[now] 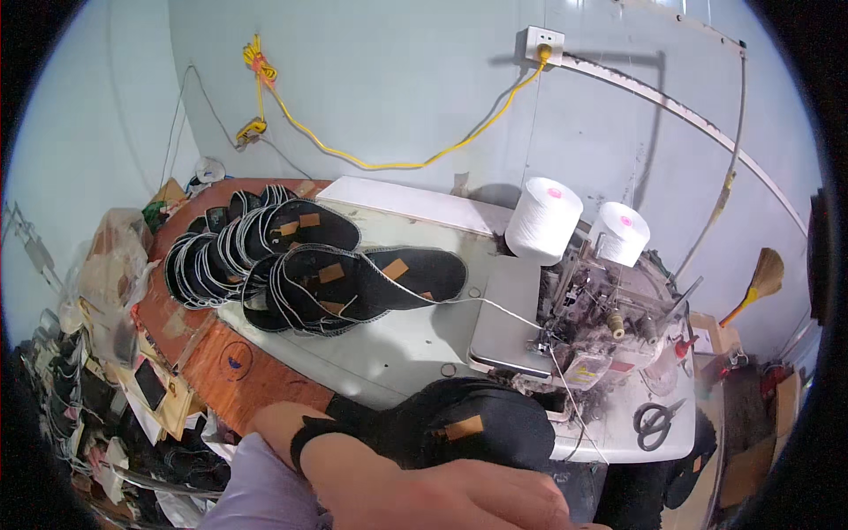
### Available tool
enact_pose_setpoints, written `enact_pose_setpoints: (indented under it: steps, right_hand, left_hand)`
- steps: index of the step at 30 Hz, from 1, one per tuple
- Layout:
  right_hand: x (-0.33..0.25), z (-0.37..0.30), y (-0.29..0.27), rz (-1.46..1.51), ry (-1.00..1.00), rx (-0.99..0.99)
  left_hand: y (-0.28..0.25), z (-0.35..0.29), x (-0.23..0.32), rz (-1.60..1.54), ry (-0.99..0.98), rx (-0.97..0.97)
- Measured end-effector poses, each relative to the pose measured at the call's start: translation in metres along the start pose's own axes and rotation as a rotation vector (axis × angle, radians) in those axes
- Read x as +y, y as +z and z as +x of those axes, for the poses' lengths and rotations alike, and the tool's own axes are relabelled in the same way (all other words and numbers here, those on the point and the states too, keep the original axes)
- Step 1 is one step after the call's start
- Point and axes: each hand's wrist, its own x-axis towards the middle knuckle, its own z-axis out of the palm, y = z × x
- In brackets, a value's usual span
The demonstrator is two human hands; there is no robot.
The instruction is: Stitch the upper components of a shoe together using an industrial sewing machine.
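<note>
Black soles lie beyond the left hand, bent rightward, back up; I cannot tell finger opening or hold

One machine: behind it, two cones and, higher, one socket; before it, one pair of scissors; right, one broom; left, insoles too overlapped to count.

We were in a small sewing workshop: a linty sewing machine stood on the worktable, with two cones of white thread behind it and scissors nearby. We saw stitched black insoles heaped together and a jumble of scraps at the left.
</note>
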Motion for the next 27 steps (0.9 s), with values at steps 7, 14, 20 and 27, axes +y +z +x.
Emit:
enact_pose_setpoints:
  steps: [7,14,20,27]
  right_hand:
    - [-0.003,-0.017,-0.012,0.071,0.178,-0.173]
    - [0.018,-0.031,0.001,-0.064,0.261,0.088]
    - [0.059,-0.086,-0.063,-0.767,0.950,-0.109]
    - [0.118,-0.135,-0.056,-1.021,0.957,-0.324]
  left_hand:
    - [0.009,0.015,0.003,-0.034,0.075,0.131]
    - [0.023,0.010,0.020,0.006,-0.027,0.263]
    - [-0.087,-0.014,0.036,1.188,-0.345,0.207]
    - [-0.215,-0.099,-0.026,2.163,-1.057,-0.549]
